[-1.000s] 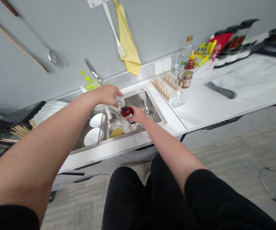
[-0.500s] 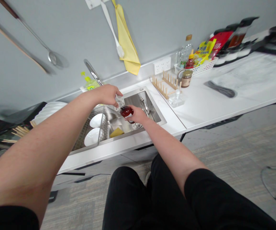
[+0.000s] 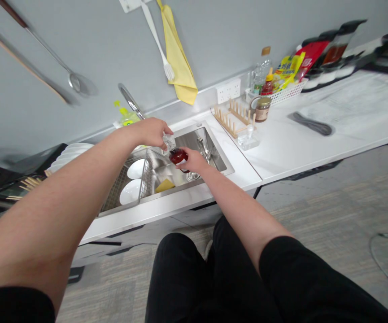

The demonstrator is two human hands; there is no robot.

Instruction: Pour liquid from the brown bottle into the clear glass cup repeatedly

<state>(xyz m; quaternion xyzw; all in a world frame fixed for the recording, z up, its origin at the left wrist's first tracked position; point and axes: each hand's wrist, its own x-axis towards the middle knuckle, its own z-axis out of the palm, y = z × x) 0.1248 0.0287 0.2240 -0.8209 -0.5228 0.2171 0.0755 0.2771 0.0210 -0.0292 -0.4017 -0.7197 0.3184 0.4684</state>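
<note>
Over the sink (image 3: 229,169), my left hand (image 3: 155,133) grips a small clear container (image 3: 168,142), its fingers around the top. My right hand (image 3: 194,160) is closed around a dark red bottle (image 3: 178,156) with a pale label, tilted so that its neck points at the clear container. The bottle's mouth meets or nearly meets the container; whether they touch cannot be made out. Below the hands lies a yellow sponge (image 3: 165,185) in the sink.
White bowls (image 3: 130,192) sit in a wire rack left of the sink. The faucet (image 3: 131,102) rises behind my left hand. A wooden rack (image 3: 225,123), a clear pump bottle (image 3: 248,139), a jar (image 3: 263,109) and a white basket (image 3: 288,92) stand to the right.
</note>
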